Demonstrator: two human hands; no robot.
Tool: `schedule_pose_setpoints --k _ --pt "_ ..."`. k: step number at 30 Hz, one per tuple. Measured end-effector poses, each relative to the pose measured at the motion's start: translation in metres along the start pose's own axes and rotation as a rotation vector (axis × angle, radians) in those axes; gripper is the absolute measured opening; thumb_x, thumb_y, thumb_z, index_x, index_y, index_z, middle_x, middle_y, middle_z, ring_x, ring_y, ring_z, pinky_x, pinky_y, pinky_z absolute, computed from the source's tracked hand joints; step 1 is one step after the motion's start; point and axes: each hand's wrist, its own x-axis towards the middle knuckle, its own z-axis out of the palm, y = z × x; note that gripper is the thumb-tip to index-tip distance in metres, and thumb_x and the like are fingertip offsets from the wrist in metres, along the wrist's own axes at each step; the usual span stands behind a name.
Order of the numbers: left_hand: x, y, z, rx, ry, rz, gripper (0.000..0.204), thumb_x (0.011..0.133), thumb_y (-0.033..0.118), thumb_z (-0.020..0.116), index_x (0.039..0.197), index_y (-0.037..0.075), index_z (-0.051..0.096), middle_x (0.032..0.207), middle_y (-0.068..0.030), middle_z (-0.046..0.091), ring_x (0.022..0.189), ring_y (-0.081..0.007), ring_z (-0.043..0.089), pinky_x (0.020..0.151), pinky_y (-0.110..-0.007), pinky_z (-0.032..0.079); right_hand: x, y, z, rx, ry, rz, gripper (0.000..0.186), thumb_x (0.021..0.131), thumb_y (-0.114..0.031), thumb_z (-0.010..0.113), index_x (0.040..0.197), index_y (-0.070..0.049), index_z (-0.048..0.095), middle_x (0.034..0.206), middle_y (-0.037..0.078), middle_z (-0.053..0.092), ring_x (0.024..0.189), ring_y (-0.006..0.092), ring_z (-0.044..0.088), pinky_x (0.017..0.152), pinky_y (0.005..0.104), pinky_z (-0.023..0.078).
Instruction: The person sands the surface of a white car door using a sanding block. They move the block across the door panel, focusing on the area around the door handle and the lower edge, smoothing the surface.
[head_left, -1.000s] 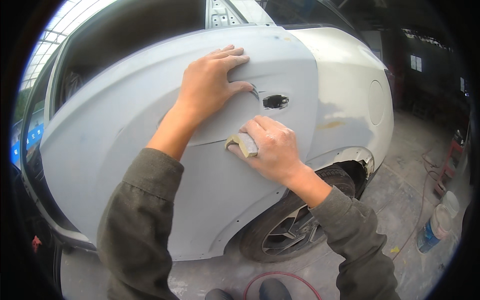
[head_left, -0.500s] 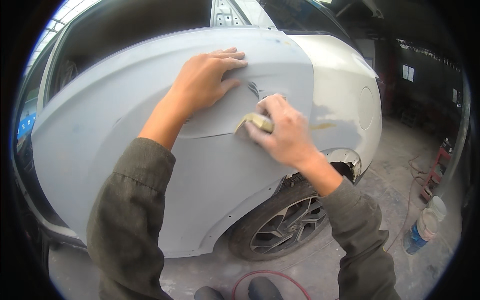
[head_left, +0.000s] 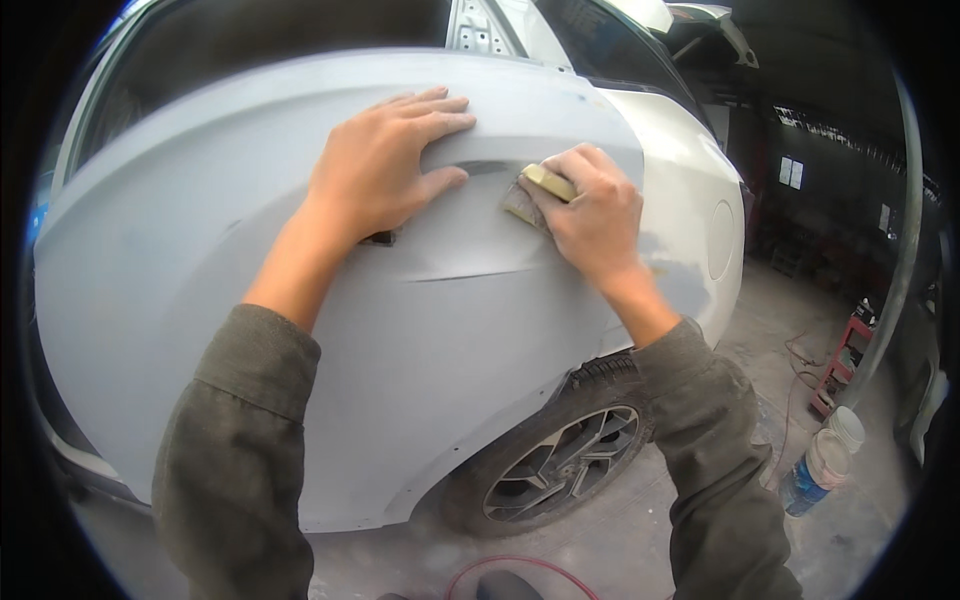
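Observation:
A car's rear door, coated in matt grey primer, fills most of the view. My left hand lies flat on it with fingers spread, just left of the handle recess. Pressed against the panel at that recess is a small yellowish sanding block, and my right hand is closed around it. Both my forearms in olive sleeves come up from the lower edge.
The white rear quarter panel with a round fuel flap continues to the right. Below is the rear wheel with a dark alloy rim. A red hose lies on the concrete floor. A bottle and tubs stand at right by a red stand.
My right hand has slid the sanding block up and rightward along the panel, from below the handle recess to over it. My left hand stays flat on the door.

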Motion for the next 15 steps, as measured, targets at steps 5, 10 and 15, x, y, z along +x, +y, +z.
schedule_pose_setpoints --k 5,10,15 --pt "-0.003 -0.005 0.003 0.025 0.034 0.013 0.05 0.085 0.025 0.087 0.133 0.015 0.077 0.145 -0.0022 0.07 0.144 -0.023 0.058 0.12 -0.041 0.049 0.005 -0.005 -0.007 -0.002 -0.073 0.051 0.016 0.088 -0.023 0.084 0.086 -0.009 0.076 0.089 0.005 0.072 0.081 0.0296 0.072 0.071 0.0422 0.056" --pt "-0.002 -0.002 0.005 -0.001 0.034 -0.006 0.05 0.085 0.026 0.087 0.133 0.015 0.077 0.145 -0.0016 0.071 0.145 -0.0225 0.058 0.119 -0.04 0.05 -0.002 0.002 -0.004 0.034 -0.013 0.053 0.019 0.087 -0.025 0.086 0.088 -0.008 0.076 0.089 0.006 0.073 0.08 0.0301 0.072 0.071 0.0432 0.055" --pt "-0.003 -0.005 0.007 0.022 0.056 0.002 0.05 0.084 0.025 0.087 0.132 0.015 0.077 0.145 -0.001 0.071 0.145 -0.0226 0.058 0.118 -0.04 0.051 0.005 -0.001 -0.007 -0.003 -0.053 0.071 0.02 0.086 -0.024 0.088 0.088 -0.008 0.076 0.09 0.007 0.073 0.078 0.0307 0.071 0.07 0.0424 0.055"
